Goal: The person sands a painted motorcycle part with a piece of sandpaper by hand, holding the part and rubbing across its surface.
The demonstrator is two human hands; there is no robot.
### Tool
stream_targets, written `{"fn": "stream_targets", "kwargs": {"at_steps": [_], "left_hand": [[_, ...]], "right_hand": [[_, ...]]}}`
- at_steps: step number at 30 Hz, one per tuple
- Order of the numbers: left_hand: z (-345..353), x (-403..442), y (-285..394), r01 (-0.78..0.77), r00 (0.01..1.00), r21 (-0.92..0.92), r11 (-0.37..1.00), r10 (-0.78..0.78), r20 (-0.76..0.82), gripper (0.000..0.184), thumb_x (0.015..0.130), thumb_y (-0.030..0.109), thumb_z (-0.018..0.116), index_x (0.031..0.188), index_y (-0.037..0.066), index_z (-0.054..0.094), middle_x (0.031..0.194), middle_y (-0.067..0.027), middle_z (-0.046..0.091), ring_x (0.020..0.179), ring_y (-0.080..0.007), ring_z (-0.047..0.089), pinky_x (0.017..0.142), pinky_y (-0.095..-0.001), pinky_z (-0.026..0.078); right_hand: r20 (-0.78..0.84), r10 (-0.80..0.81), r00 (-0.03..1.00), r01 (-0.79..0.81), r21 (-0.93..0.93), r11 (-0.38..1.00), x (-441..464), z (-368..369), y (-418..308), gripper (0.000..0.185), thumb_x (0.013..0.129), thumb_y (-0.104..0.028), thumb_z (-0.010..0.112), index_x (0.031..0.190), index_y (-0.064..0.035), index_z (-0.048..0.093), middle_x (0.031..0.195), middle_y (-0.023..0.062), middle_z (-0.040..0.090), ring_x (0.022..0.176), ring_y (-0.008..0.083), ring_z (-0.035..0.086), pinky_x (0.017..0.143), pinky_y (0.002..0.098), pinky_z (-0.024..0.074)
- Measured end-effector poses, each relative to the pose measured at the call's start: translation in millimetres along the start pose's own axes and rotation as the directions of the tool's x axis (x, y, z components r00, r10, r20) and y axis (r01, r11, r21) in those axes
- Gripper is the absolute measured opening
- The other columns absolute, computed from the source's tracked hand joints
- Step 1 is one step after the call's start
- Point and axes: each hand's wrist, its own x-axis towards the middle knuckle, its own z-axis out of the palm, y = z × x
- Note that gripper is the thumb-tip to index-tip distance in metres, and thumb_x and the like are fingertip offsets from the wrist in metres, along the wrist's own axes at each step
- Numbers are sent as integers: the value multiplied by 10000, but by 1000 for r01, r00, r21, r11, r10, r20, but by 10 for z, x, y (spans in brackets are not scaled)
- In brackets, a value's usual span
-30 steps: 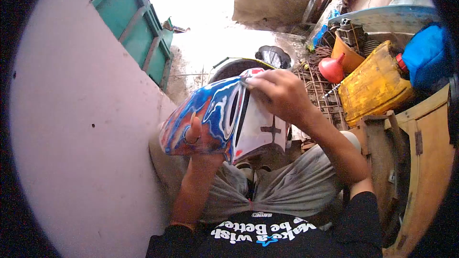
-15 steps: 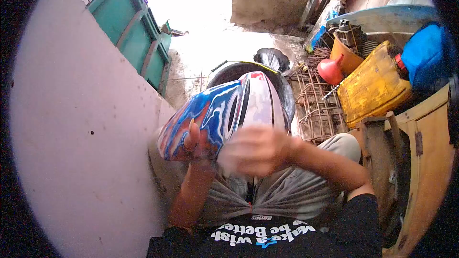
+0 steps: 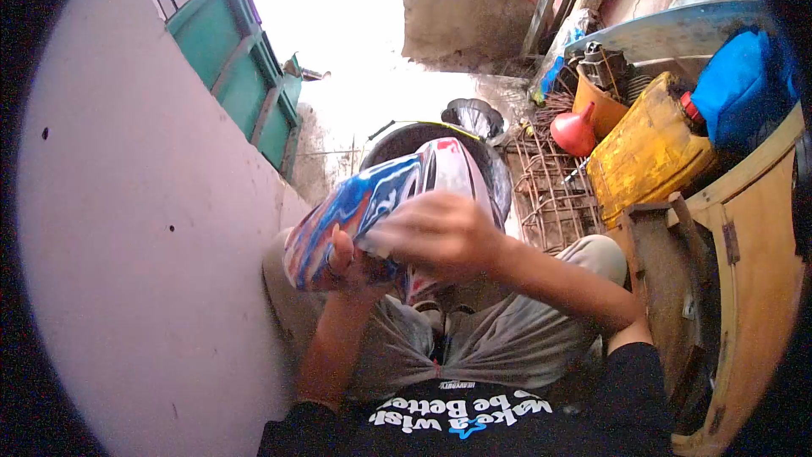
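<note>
A glossy shell-like panel (image 3: 355, 203), painted in blue, orange and white swirls with a white and red side, is held above my lap. Its exact kind is unclear. My left hand (image 3: 342, 258) grips the near left end, thumb up on the painted face and the other fingers mostly hidden. Over the panel's near middle is my right hand (image 3: 440, 233), blurred by motion, its fingers curled and pressed together against the surface. Something small and pale seems to show at its fingertips, too smeared to name.
Beyond the panel stands a dark round tub (image 3: 406, 134). To the right are a rusty wire grid (image 3: 554, 190), a red funnel (image 3: 575, 129), a yellow jerrycan (image 3: 651, 161) and a wooden frame (image 3: 757, 245). A white wall (image 3: 152, 245) rises close on my left.
My right hand has moved up and slightly left across the panel, uncovering its near red and white edge. My left hand keeps its hold. The view has shifted slightly.
</note>
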Motion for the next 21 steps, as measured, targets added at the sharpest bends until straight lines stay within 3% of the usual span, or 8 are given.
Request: {"fn": "stream_targets", "kwargs": {"at_steps": [2, 3, 5, 8, 10, 16, 18, 21], "left_hand": [[-255, -7, -28, 89, 995, -123, 988, -82, 60, 997, 871, 719, 632, 1523, 11, 372, 1459, -169, 543, 1297, -304, 573, 1098, -473, 468], [-321, -12, -8, 117, 992, -150, 982, -106, 74, 981, 881, 715, 622, 1523, 16, 377, 1459, -165, 547, 1293, -305, 577, 1096, -473, 471], [-324, -14, 47, 67, 998, -95, 993, -65, 18, 957, 899, 717, 592, 1527, 27, 380, 1462, -157, 550, 1283, -311, 587, 1085, -475, 481], [79, -4, 161, -11, 986, -53, 999, 2, -167, 883, 940, 703, 537, 1503, 33, 424, 1451, -142, 569, 1254, -311, 613, 1034, -474, 529], [11, -13, 279, -2, 979, -50, 999, -9, -202, 844, 960, 690, 516, 1486, 33, 448, 1429, -141, 591, 1232, -313, 630, 1018, -473, 542], [-181, 2, 520, -122, 957, -16, 992, 114, -269, 835, 958, 688, 519, 1452, 17, 476, 1380, -155, 620, 1207, -315, 644, 1024, -470, 539], [-280, -15, 594, -140, 951, -5, 990, 133, -280, 827, 959, 685, 522, 1444, 16, 482, 1372, -155, 623, 1201, -315, 646, 1022, -469, 540], [-397, -61, 693, -165, 938, 10, 986, 160, -308, 817, 959, 680, 527, 1432, 16, 491, 1360, -155, 628, 1193, -314, 649, 1019, -467, 542]], "right_hand": [[69, -37, 997, 51, -207, 977, -32, -43, 174, 236, 883, -157, 647, 1100, -173, 738, 973, 34, 726, 899, 192, 707, 818, 386, 580], [178, 150, 973, -80, -353, 932, -92, -124, 483, 253, 859, -136, 666, 1101, -144, 738, 958, 75, 737, 876, 218, 715, 796, 384, 576], [137, 613, 778, -598, -136, 790, -213, -362, 944, 199, 900, -118, 654, 1047, -64, 777, 928, 164, 750, 814, 318, 723, 746, 396, 572], [-86, 844, 530, -847, -109, 521, -533, -354, 1373, 282, 925, -269, 665, 1071, -53, 772, 1003, 210, 746, 936, 354, 732, 853, 417, 558], [60, 862, 504, -854, -115, 508, -826, -189, 1591, 311, 944, -300, 658, 1073, -38, 766, 1007, 218, 745, 944, 352, 734, 866, 413, 555], [412, 905, 110, -888, -368, 275, -1791, 665, 2000, 336, 873, -356, 712, 1088, -107, 781, 966, 168, 766, 837, 293, 745, 803, 391, 567], [479, 876, 60, -897, -359, 257, -1868, 886, 1989, 343, 840, -325, 721, 1124, -141, 779, 1061, 193, 747, 988, 335, 734, 896, 437, 573], [489, 865, 111, -837, -423, 347, -2378, 1459, 2116, 338, 833, -289, 727, 1094, -78, 770, 1038, 215, 744, 914, 327, 733, 838, 423, 575]]}}
